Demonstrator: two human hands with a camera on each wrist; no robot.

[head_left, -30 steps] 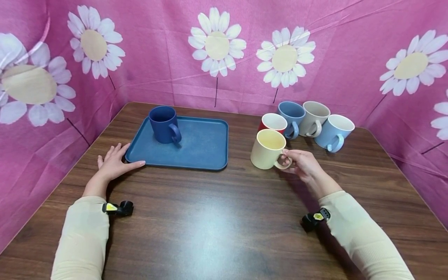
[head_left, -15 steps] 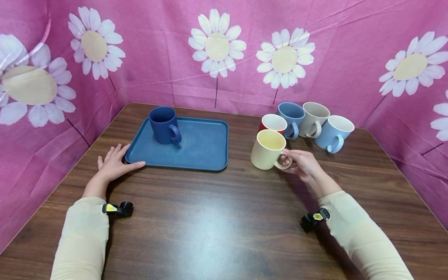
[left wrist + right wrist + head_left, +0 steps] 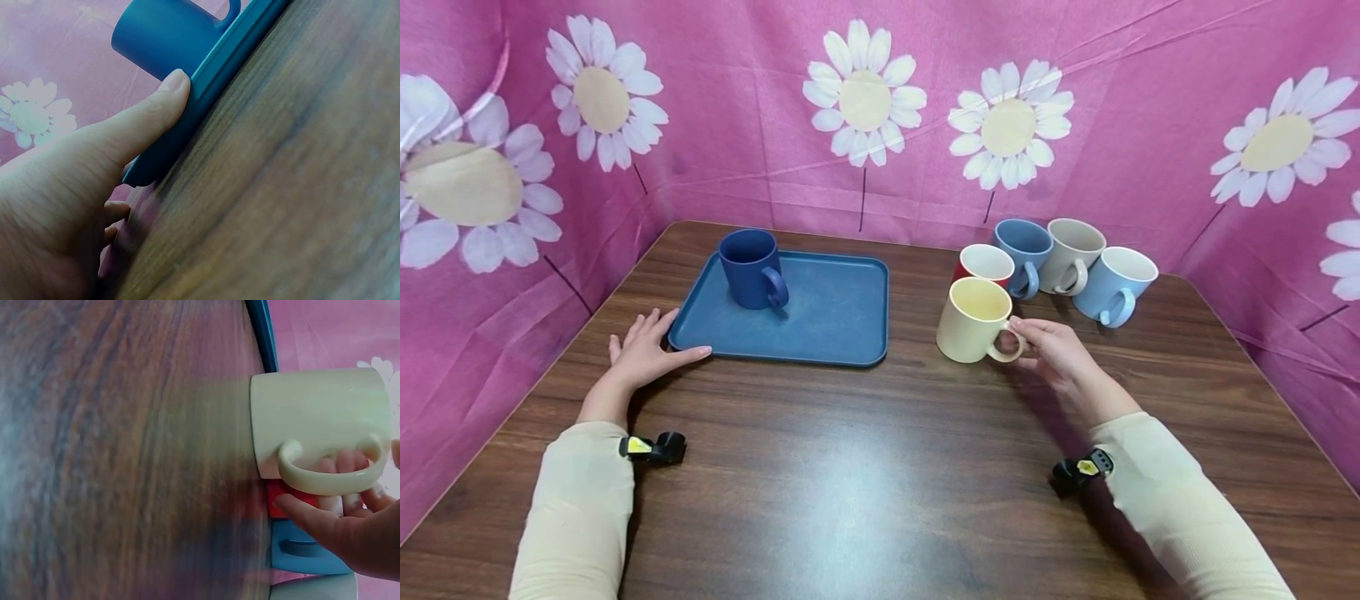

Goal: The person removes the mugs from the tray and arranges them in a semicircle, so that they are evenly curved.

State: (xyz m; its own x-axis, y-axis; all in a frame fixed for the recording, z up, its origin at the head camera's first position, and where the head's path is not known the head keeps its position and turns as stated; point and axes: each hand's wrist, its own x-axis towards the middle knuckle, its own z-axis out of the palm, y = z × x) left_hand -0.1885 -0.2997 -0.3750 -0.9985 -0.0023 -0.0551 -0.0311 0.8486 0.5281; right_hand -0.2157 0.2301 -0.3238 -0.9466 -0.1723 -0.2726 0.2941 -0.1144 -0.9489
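A pale yellow mug (image 3: 968, 321) stands upright on the wooden table, its handle to the right. My right hand (image 3: 1060, 358) is at that handle, thumb near its top. In the right wrist view, fingertips (image 3: 345, 464) show through the handle's loop; how firmly they hold cannot be told. My left hand (image 3: 647, 350) rests spread at the near left corner of a blue tray (image 3: 827, 325), its thumb along the tray's edge in the left wrist view. A dark blue mug (image 3: 748, 271) stands on the tray's left part, handle to the right.
Close behind the yellow mug stands a red mug (image 3: 987, 265) with a white inside. Further right are a blue mug (image 3: 1024, 243), a grey mug (image 3: 1071, 254) and a light blue mug (image 3: 1112, 287). Pink cloth (image 3: 737, 150) with white flowers surrounds the table (image 3: 790, 467).
My right hand has shifted slightly right, its fingers less curled at the handle, while the yellow mug stays in place. The left hand and the tray have not moved.
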